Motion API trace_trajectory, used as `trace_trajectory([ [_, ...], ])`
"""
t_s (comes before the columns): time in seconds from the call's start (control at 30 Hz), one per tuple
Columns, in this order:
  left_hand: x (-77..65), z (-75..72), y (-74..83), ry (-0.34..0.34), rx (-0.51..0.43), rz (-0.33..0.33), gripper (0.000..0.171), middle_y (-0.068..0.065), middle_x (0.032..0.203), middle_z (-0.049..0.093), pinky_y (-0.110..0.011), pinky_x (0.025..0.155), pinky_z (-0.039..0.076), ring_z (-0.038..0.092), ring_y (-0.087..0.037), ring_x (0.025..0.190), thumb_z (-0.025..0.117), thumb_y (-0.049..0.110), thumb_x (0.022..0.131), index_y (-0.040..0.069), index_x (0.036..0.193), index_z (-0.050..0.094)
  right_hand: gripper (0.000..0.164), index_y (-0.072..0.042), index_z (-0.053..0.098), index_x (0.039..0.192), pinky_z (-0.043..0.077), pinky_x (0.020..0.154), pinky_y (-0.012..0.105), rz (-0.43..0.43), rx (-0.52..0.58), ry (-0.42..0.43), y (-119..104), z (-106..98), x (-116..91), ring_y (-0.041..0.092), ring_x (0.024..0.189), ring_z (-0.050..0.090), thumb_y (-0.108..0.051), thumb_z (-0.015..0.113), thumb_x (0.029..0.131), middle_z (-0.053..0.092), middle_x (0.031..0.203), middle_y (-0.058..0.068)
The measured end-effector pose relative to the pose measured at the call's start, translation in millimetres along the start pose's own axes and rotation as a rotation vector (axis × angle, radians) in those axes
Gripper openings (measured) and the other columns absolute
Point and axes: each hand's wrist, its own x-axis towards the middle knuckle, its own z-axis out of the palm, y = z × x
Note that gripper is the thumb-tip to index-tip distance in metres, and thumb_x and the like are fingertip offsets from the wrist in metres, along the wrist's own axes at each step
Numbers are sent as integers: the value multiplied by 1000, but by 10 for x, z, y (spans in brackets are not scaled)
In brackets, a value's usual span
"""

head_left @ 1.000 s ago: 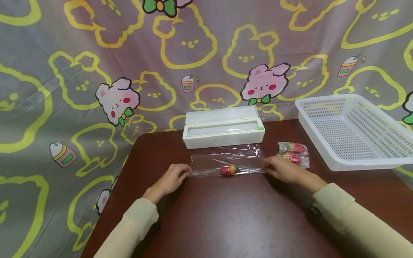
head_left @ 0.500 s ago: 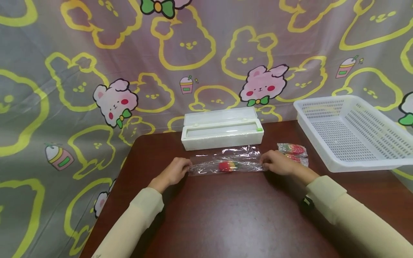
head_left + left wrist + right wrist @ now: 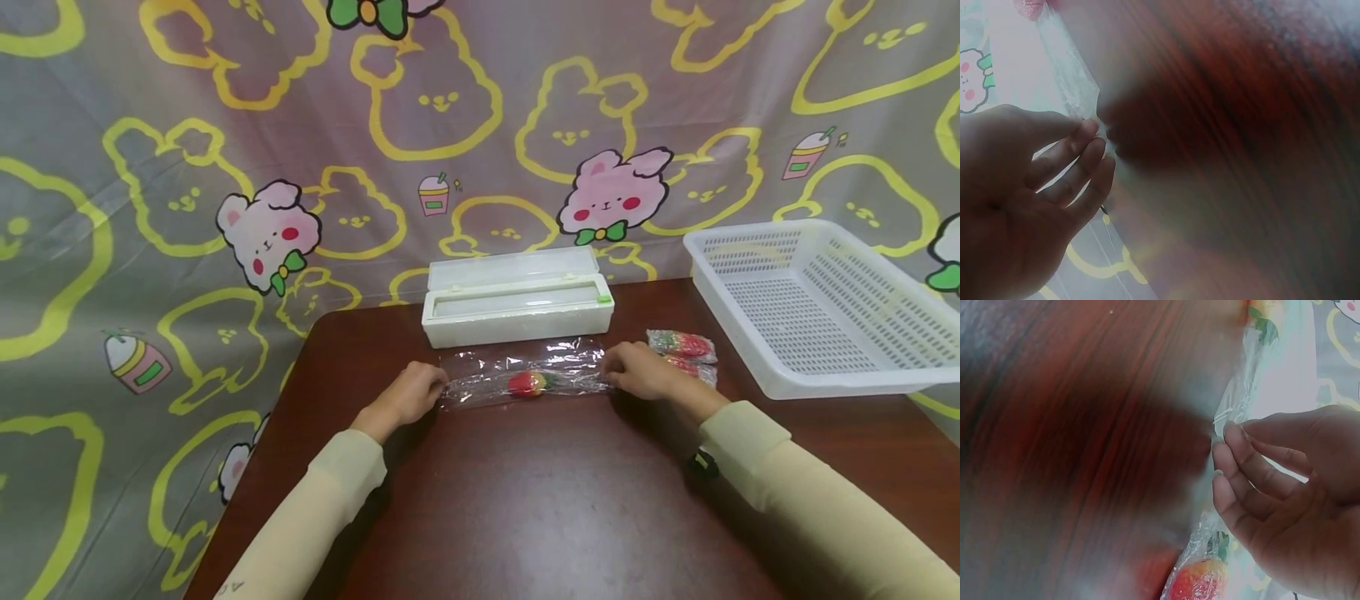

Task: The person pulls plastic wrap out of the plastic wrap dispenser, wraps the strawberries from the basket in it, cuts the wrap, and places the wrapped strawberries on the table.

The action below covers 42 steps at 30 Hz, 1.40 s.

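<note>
A red-and-yellow strawberry [image 3: 527,383] with green leaves lies within a sheet of clear cling film [image 3: 480,388] on the dark wooden table. My left hand [image 3: 411,393] pinches the left end of the film between thumb and fingertips; in the left wrist view, the thumb meets the index fingertip at the film's edge. At the opposite end, my right hand [image 3: 637,371] pinches the film likewise, its other fingers bent alongside. The film stretches between both hands, crinkled and shiny, with the strawberry around the middle of its near edge.
Behind the film stands a long white cling film box [image 3: 517,321], lid up, with a green slider. Two wrapped strawberries [image 3: 682,343] lie beyond my right hand, partly hidden by it. A white perforated basket [image 3: 780,379] occupies the right rear. A patterned curtain [image 3: 480,108] hangs behind the table.
Both hands have moved slightly away from me and a little inward, still pinching the film. The strawberry has shifted slightly away and turned, showing more red. The film's near part has crinkled around it.
</note>
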Motion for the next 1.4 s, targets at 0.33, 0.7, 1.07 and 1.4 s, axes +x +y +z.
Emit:
trace_trajectory([
  [0.33,-48,-87,50,-42,14,-132,26,-4,86,68,-38,73,54,62,-17,76,68,7,96,0,121,66,5,0,72,94,54,74,46,-14,-49,53,-13,-16,0,19,75,63,-3,69,90,69,79,2],
  [0.7,225,-69,575,40,-114,115,20,-12,99,68,-42,84,55,65,-25,91,60,-2,92,-5,109,70,20,1,72,108,56,83,47,-226,-143,152,-573,138,117,28,95,67,1,64,90,67,102,9],
  [1.07,396,252,565,28,-156,-12,18,-9,83,68,-42,78,55,65,-25,82,53,-3,95,0,93,70,20,-1,71,94,55,80,46,-151,-35,81,-256,468,228,26,87,65,9,59,81,65,91,8],
  [1.4,126,75,346,60,-150,-112,19,-14,96,72,-46,86,55,68,-30,94,54,-3,96,-4,101,72,9,-5,69,88,53,71,43,-48,-138,20,-248,127,73,22,80,59,2,63,85,60,83,5],
])
